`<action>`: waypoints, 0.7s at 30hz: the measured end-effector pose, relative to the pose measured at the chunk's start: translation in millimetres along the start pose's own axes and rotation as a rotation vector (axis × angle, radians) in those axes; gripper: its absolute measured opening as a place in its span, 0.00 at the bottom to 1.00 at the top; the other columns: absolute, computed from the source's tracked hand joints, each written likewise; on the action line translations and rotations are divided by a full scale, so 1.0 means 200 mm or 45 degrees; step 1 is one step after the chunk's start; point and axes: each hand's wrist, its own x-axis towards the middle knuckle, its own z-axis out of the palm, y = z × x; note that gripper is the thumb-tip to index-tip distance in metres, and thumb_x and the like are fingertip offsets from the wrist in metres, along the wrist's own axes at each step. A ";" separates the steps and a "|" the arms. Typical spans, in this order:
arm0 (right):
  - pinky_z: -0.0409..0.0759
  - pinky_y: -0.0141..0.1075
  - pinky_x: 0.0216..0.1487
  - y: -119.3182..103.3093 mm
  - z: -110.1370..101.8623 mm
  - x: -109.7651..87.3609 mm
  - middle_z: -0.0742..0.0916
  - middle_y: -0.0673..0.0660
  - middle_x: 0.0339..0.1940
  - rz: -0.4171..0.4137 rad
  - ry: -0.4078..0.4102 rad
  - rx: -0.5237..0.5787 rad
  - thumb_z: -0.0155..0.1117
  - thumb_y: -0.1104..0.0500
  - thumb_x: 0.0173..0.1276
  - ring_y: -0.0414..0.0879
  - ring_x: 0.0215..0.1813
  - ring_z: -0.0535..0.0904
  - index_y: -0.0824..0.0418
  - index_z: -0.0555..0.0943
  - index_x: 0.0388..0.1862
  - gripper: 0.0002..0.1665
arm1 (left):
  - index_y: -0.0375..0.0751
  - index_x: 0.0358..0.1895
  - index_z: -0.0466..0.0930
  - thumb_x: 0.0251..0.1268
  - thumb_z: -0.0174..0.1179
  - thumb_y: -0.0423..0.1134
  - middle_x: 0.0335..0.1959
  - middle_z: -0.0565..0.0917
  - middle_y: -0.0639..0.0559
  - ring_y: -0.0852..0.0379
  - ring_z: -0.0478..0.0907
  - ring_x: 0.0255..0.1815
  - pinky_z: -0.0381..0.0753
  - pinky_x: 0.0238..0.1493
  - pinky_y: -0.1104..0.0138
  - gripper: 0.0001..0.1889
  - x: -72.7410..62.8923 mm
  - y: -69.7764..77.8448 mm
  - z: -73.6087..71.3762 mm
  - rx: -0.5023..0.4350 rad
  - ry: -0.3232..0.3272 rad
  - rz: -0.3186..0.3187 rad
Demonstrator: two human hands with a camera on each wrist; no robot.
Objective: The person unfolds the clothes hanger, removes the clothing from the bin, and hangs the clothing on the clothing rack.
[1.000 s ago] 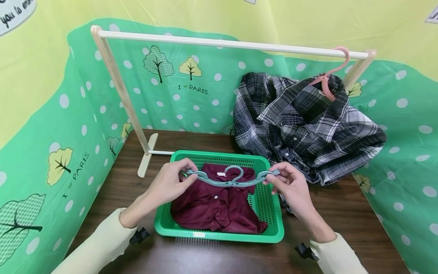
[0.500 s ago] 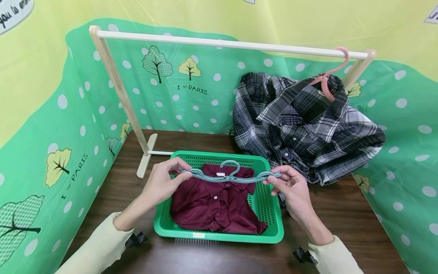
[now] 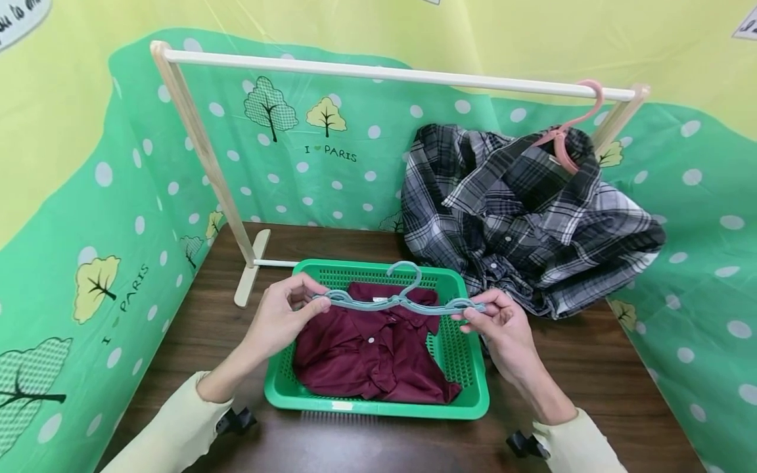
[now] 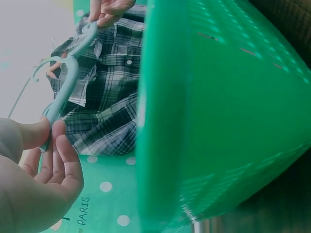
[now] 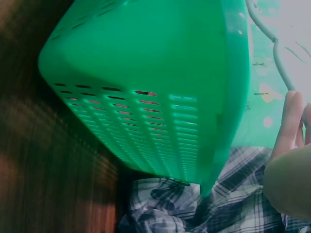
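A teal clothes hanger [image 3: 399, 301] is held level above a green basket [image 3: 378, 408], its hook pointing up and away. My left hand [image 3: 282, 315] pinches one end between thumb and fingers. At the other end, my right hand [image 3: 504, 328] pinches the tip in the same way. Below the hanger, a maroon shirt [image 3: 367, 361] with a collar and a white button lies in the basket, front side up. In the left wrist view the left hand [image 4: 43, 170] grips the hanger [image 4: 68, 80] by its end. The right wrist view shows only part of the right hand [image 5: 291, 150].
Behind the basket stands a wooden rack with a white bar [image 3: 367, 70]. From its right end a pink hanger [image 3: 566, 141] carries a black and white plaid shirt [image 3: 526, 223], whose lower part reaches down beside the basket. Green printed cloth [image 3: 331, 190] encloses the brown table [image 3: 296, 243].
The hanger has tilted so that its hook stands higher, and it has moved slightly away from me. My left hand has shifted left. Both hands keep their hold.
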 end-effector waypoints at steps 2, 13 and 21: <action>0.93 0.30 0.44 0.01 0.01 0.00 0.98 0.53 0.42 0.007 -0.031 0.013 0.57 0.83 0.80 0.40 0.44 0.97 0.59 0.85 0.48 0.21 | 0.30 0.49 0.88 0.76 0.72 0.27 0.37 0.93 0.36 0.66 0.88 0.33 0.80 0.33 0.72 0.06 0.00 0.00 0.00 -0.021 -0.016 -0.031; 0.92 0.29 0.41 0.02 0.03 0.01 0.98 0.52 0.41 0.032 -0.060 -0.065 0.59 0.83 0.77 0.38 0.40 0.96 0.56 0.84 0.44 0.23 | 0.35 0.47 0.88 0.75 0.75 0.31 0.36 0.93 0.45 0.63 0.85 0.35 0.82 0.36 0.71 0.06 -0.02 0.01 0.00 0.096 -0.094 -0.058; 0.86 0.28 0.34 0.01 0.05 0.02 0.96 0.42 0.35 0.086 0.103 -0.318 0.67 0.78 0.76 0.33 0.31 0.86 0.52 0.86 0.43 0.20 | 0.45 0.57 0.88 0.82 0.69 0.33 0.44 0.92 0.54 0.60 0.85 0.43 0.86 0.48 0.64 0.08 -0.02 0.03 0.09 0.410 -0.153 0.176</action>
